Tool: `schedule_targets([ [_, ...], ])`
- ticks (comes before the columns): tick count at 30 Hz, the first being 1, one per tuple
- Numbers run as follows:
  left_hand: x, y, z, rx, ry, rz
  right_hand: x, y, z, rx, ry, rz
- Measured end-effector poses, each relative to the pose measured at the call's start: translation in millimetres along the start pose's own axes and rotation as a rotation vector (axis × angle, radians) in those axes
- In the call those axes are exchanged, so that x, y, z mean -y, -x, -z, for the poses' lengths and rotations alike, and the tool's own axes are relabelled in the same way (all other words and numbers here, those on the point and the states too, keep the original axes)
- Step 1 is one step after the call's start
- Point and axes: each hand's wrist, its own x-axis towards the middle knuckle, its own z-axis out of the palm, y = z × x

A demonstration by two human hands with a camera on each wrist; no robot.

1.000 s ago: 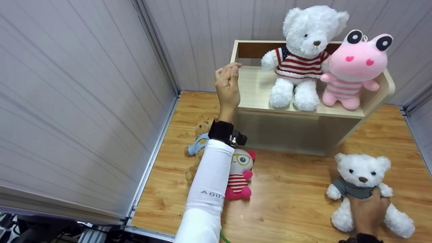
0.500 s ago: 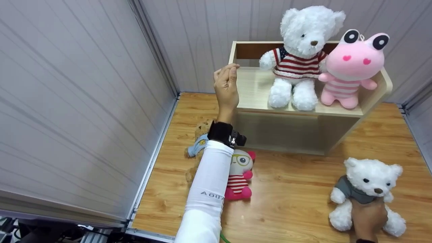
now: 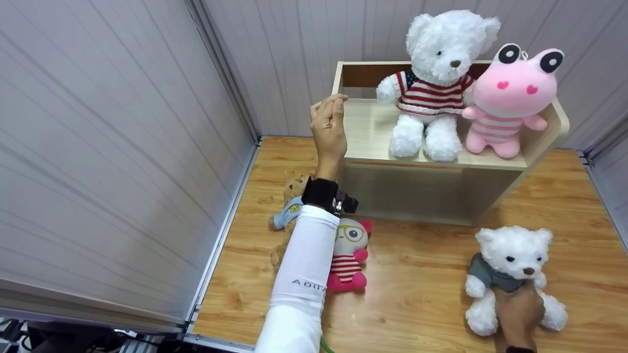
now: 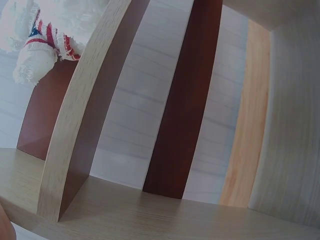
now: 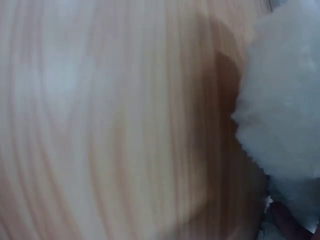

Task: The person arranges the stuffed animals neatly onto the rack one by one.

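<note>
My left hand (image 3: 329, 122) grips the left side panel of a small wooden shelf (image 3: 365, 127), fingers bent at its edge. In the left wrist view, only a sliver of the hand (image 4: 5, 225) shows in the lower left corner, beside the shelf boards. At the lower right, my right hand (image 3: 519, 309) holds a white teddy bear (image 3: 515, 250) in a grey shirt by its belly, facing up. The right wrist view shows its white fur (image 5: 285, 100) close over the floor, with a dark fingertip (image 5: 287, 220) below.
On the shelf top sit a larger white teddy bear (image 3: 431, 93) in a striped sweater and a pink frog plush (image 3: 515, 93). A pink-and-white plush (image 3: 348, 257) and a brown bear (image 3: 289, 213) lie on the wooden floor (image 3: 407, 274), partly behind my left arm. Panel walls (image 3: 122, 122) enclose the area.
My right hand has turned the grey-shirted teddy bear and shifted it first rightward, then back left. My left hand stays at the shelf. The head view has shifted slightly.
</note>
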Motion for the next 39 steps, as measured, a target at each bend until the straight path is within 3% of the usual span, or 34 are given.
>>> schedule_targets([
  [3,0.6,-1.2,1.7,-0.007,0.000,0.003,8,-1.7,-3,0.034,-0.001,-0.008],
  [10,1.7,1.0,1.6,0.008,-0.010,0.009,22,-6.9,-4,0.125,-0.037,-0.143],
  [20,1.5,0.8,0.7,0.011,-0.026,-0.004,52,-11.1,-17,0.218,-0.117,-0.175],
  [30,1.3,1.8,-0.7,0.005,-0.019,-0.010,76,-13.6,-29,0.244,-0.205,-0.142],
  [39,3.7,0.2,1.2,0.002,-0.018,-0.037,89,-14.6,-41,0.211,-0.145,-0.057],
])
